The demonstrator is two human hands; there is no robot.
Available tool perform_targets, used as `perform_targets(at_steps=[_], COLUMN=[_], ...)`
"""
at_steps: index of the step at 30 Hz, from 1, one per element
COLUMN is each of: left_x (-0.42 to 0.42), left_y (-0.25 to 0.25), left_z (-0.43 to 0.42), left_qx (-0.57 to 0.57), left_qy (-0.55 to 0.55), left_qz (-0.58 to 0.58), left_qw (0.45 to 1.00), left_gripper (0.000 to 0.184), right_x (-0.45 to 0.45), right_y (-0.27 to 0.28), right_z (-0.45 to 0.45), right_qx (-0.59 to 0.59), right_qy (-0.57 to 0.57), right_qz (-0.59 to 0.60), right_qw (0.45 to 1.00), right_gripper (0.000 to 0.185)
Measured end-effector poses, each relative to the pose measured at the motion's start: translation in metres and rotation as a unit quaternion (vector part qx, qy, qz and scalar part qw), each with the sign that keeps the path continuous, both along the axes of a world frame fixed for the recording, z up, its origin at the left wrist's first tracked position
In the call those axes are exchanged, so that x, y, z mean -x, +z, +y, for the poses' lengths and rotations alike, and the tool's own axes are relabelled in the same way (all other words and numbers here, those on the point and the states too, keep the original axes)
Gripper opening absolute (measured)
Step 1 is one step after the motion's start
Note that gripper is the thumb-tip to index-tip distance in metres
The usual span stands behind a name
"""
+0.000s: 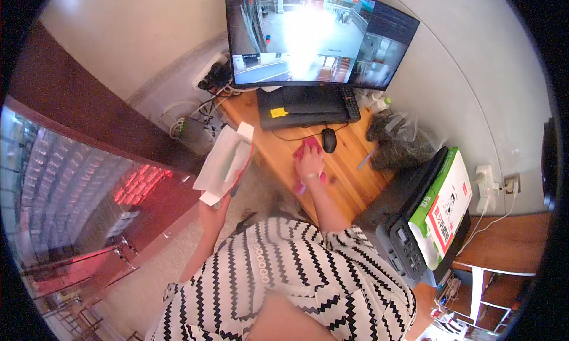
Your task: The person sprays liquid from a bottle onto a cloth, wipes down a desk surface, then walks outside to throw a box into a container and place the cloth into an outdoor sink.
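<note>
Cloth [309, 144] bunched in the right grip [309, 163] beside the mouse [329, 140] wants even pressure, I'd say, the left grip [214, 213] clamping a white carton [220, 157].

You have a soft-looking cloth [309, 143] on a smooth, lightly glossy wooden desk [349, 190]. At left your box [218, 160] looks like matt card; the far mouse [329, 140] is smooth plastic.
</note>
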State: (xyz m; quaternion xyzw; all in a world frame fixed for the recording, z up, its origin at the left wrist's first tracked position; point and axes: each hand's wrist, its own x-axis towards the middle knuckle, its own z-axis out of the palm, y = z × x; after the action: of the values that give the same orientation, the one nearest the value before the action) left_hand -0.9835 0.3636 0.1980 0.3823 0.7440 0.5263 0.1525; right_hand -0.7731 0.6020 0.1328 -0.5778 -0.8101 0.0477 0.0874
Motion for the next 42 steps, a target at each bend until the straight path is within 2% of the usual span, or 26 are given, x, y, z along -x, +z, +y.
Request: perform_targets(at_steps=[4,7,9,11,12,14,16,19,22,23,25,28,30,32,34,36,37,38,39,42], left_x=[-0.006,-0.007,-0.010,-0.013,-0.015,-0.013,-0.015,-0.009,-0.011,-0.010,-0.005,-0.006,-0.005,-0.006,-0.006,-0.006,-0.006,-0.007,-0.008,-0.003], left_y=[0.020,0.018,0.012,0.009,0.009,0.016,0.028,0.009,0.019,0.015,0.008,0.010,0.009,0.008,0.007,0.005,0.005,0.005,0.006,-0.002], left_z=[0.006,-0.008,-0.018,-0.025,-0.030,-0.033,-0.031,-0.032,-0.026,-0.027,-0.024,-0.020,-0.021,-0.025,-0.026,-0.025,-0.025,-0.025,-0.023,-0.025], left_qx=[-0.031,-0.021,-0.034,-0.033,-0.025,-0.007,0.010,-0.016,0.000,0.002,0.002,-0.013,-0.018,-0.012,-0.002,-0.008,-0.010,-0.013,-0.017,-0.040], left_qy=[0.016,0.029,0.052,0.066,0.069,0.078,0.087,0.088,0.080,0.074,0.063,0.085,0.086,0.087,0.089,0.085,0.083,0.083,0.085,0.085], left_qz=[0.020,-0.006,-0.017,-0.034,-0.045,-0.033,0.007,-0.020,-0.028,-0.016,0.008,-0.010,-0.011,-0.018,-0.029,-0.025,-0.023,-0.025,-0.026,-0.010], left_qw=[0.999,0.999,0.998,0.997,0.996,0.996,0.996,0.996,0.996,0.997,0.998,0.996,0.996,0.996,0.996,0.996,0.996,0.996,0.996,0.996], left_gripper=[0.042,0.042,0.040,0.037,0.036,0.033,0.031,0.034,0.037,0.037,0.038,0.037,0.036,0.036,0.035,0.034,0.034,0.034,0.034,0.034], right_x=[0.025,0.037,0.033,0.032,0.030,0.026,0.016,0.031,0.044,0.044,0.040,0.028,0.024,0.033,0.044,0.055,0.055,0.051,0.048,0.039], right_y=[0.007,-0.003,0.001,0.021,0.034,0.024,-0.018,-0.019,-0.004,-0.003,0.012,0.003,-0.023,0.021,0.030,0.014,0.014,0.014,0.035,0.054], right_z=[0.029,0.029,0.038,0.038,0.029,0.022,0.034,0.033,0.034,0.033,0.026,0.009,0.002,0.000,0.013,0.032,0.034,0.033,0.026,0.002], right_qx=[0.073,-0.014,0.149,0.227,0.227,0.190,0.114,-0.015,0.085,0.001,0.231,0.233,0.051,0.097,0.131,0.151,0.052,0.221,0.379,0.356], right_qy=[-0.085,-0.113,-0.036,0.044,0.085,0.111,0.081,-0.059,0.065,0.189,0.333,0.306,0.091,-0.046,-0.095,-0.048,0.110,0.122,0.129,0.072], right_qz=[-0.069,-0.063,0.071,0.137,0.138,0.156,0.186,0.157,0.118,0.122,0.216,0.299,0.267,0.430,0.381,0.115,0.049,0.170,0.283,0.387], right_qw=[0.991,0.991,0.986,0.963,0.960,0.963,0.972,0.986,0.987,0.974,0.889,0.873,0.958,0.896,0.910,0.981,0.991,0.953,0.871,0.847], right_gripper=[0.052,0.050,0.045,0.042,0.041,0.041,0.041,0.043,0.043,0.043,0.043,0.045,0.045,0.046,0.047,0.049,0.050,0.050,0.051,0.050])
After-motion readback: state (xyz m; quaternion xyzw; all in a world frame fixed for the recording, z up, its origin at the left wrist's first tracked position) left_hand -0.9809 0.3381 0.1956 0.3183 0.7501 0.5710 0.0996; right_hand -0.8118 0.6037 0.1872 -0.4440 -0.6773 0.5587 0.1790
